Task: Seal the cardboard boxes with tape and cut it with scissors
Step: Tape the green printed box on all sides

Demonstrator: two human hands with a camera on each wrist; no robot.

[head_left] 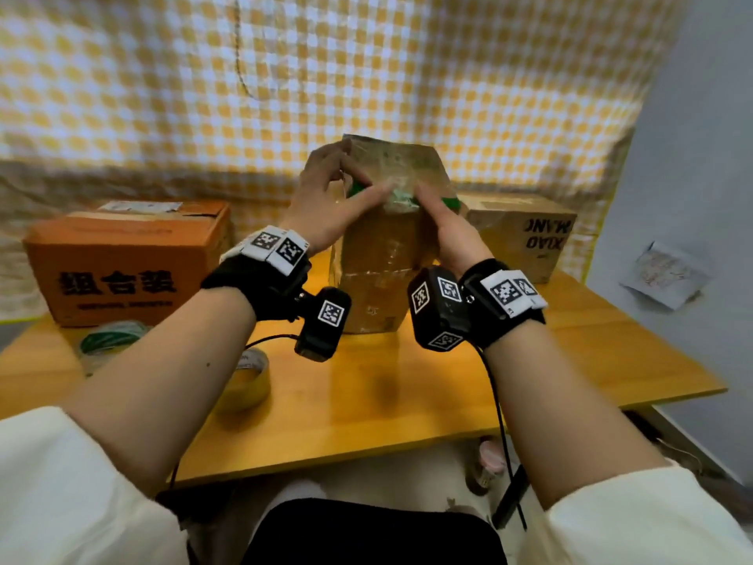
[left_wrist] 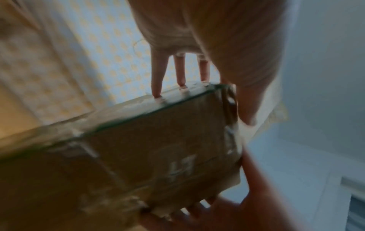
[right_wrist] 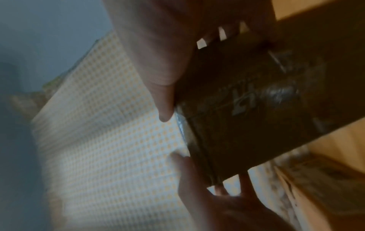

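Observation:
A tall brown cardboard box (head_left: 379, 254) stands upright mid-table, wrapped in shiny clear tape, with a green tape band (head_left: 358, 188) near its top. My left hand (head_left: 334, 193) lies on the box's top left, fingers straight. In the left wrist view those fingers (left_wrist: 158, 78) press on the top edge of the box (left_wrist: 158, 148). My right hand (head_left: 442, 226) holds the upper right corner. In the right wrist view its thumb (right_wrist: 165, 101) lies along the box's edge (right_wrist: 247, 109) and its fingers curl over the far side. No scissors are in view.
An orange printed box (head_left: 122, 258) sits at the left and a brown box (head_left: 521, 234) at the back right. A green tape roll (head_left: 110, 340) and a yellowish tape roll (head_left: 248, 381) lie near my left forearm on the wooden table (head_left: 407, 401). A checked cloth hangs behind.

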